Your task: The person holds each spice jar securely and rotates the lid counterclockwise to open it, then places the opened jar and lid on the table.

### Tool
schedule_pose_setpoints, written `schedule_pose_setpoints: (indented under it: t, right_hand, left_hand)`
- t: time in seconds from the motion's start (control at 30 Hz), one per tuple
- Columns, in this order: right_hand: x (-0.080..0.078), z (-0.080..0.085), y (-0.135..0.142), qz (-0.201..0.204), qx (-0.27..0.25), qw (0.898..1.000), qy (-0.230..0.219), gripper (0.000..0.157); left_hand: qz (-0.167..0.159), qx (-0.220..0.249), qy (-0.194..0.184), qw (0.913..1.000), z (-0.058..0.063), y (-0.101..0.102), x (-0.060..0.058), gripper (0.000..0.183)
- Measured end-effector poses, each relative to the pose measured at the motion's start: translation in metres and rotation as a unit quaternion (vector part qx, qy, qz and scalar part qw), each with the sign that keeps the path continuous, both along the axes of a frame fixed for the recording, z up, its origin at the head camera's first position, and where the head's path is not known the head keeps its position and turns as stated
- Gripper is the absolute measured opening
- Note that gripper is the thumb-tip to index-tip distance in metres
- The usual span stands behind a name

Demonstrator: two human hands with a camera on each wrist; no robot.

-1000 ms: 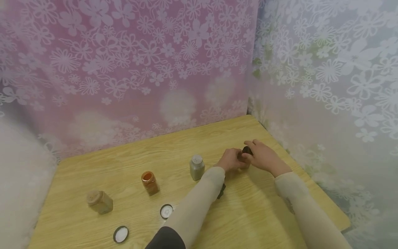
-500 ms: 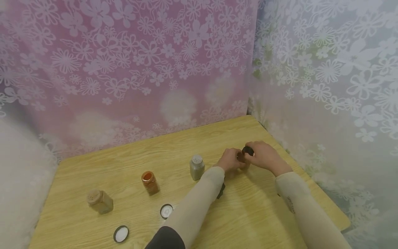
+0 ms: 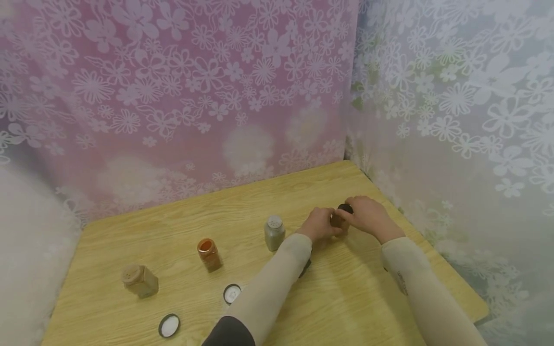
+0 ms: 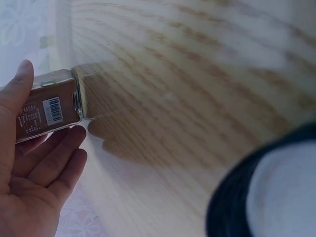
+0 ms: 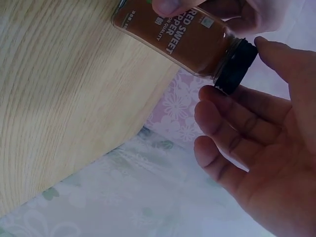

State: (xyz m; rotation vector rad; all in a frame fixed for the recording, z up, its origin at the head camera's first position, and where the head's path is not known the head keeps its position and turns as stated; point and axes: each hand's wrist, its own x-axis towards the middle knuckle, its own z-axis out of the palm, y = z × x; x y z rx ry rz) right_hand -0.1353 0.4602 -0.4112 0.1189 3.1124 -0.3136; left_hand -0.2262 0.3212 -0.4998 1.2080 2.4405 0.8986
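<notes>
Toward the right side of the table, my left hand [image 3: 320, 223] grips a glass spice jar [image 4: 54, 106] of red-brown powder, its thumb on one side and fingers on the other. The label facing the right wrist camera reads "red sweet pepper". A black screw cap [image 5: 236, 66] is on the jar's mouth. My right hand [image 3: 369, 217] holds this cap between thumb and fingertips; the other fingers are loosely bent below it. In the left wrist view the jar's base is close to the wood surface.
On the table [image 3: 242, 206] stand a grey-powder shaker jar [image 3: 274, 235], an orange jar with an open mouth [image 3: 210, 257] and a tan-powder jar [image 3: 142, 282]. Two black caps with white insides lie nearer, one cap [image 3: 169, 326] left of the other cap [image 3: 232, 293]. Flowered curtains edge the table.
My right hand's fingers, more raised and spread a second ago, have come down around the cap and turned slightly. The left hand keeps its grip on the jar; the other jars stay put.
</notes>
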Motion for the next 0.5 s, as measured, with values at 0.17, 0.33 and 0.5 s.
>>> schedule_pose_setpoints:
  t: [0.17, 0.33, 0.5]
  right_hand:
    - [-0.0024, 0.0020, -0.0004, -0.003, -0.008, 1.000, -0.009, 0.039]
    - [-0.0029, 0.0019, -0.0008, -0.006, -0.006, 1.000, -0.015, 0.037]
    - [-0.0003, 0.0025, -0.0042, 0.007, -0.003, 1.000, -0.016, 0.043]
  left_hand:
    - [-0.005, -0.001, 0.017, 0.9998, 0.0016, -0.0025, 0.0005, 0.052]
    - [-0.013, -0.007, 0.038, 0.9992, 0.0029, -0.0031, 0.0004, 0.046]
    - [-0.024, 0.006, 0.011, 0.9996, 0.0032, -0.0042, 0.0002, 0.034]
